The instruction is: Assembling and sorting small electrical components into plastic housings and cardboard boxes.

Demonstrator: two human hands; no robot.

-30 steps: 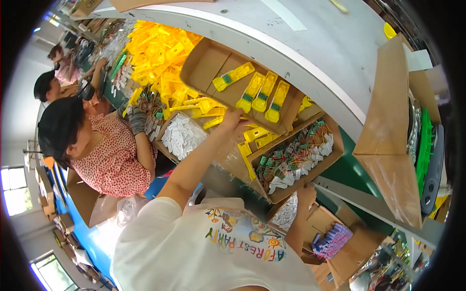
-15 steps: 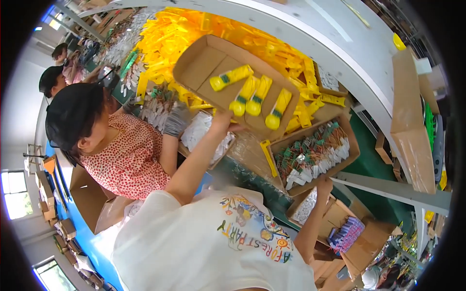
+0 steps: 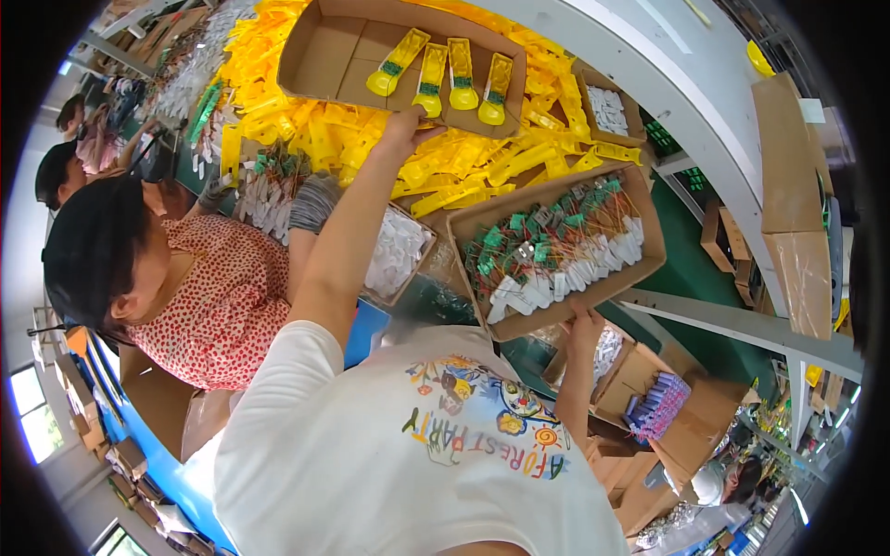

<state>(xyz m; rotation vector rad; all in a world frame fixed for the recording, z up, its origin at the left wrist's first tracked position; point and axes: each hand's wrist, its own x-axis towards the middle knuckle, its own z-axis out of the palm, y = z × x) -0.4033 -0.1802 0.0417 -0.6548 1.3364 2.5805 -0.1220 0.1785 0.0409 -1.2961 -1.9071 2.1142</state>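
Observation:
My left hand (image 3: 405,132) grips the near edge of a shallow cardboard tray (image 3: 324,69). In the tray lie several yellow plastic housings (image 3: 463,76) with rounded ends and small green circuit boards. The tray is over a big heap of loose yellow plastic parts (image 3: 357,139). To the right, my right hand (image 3: 582,329) is closed on the near wall of a cardboard box (image 3: 556,320), its fingers partly hidden. That box is filled with green circuit boards (image 3: 528,225) wired to white plastic pieces (image 3: 565,281).
A co-worker (image 3: 218,296) in a gloved hand sits close at left, beside a box of white parts (image 3: 399,255). A grey metal frame beam (image 3: 640,88) curves past the far right. Purple cylindrical parts (image 3: 658,408) fill a carton at lower right.
My left hand has carried the tray farther away and left, uncovering more of the yellow heap. The box at my right hand has shifted left and turned slightly; the yellow strip along its side is gone from there.

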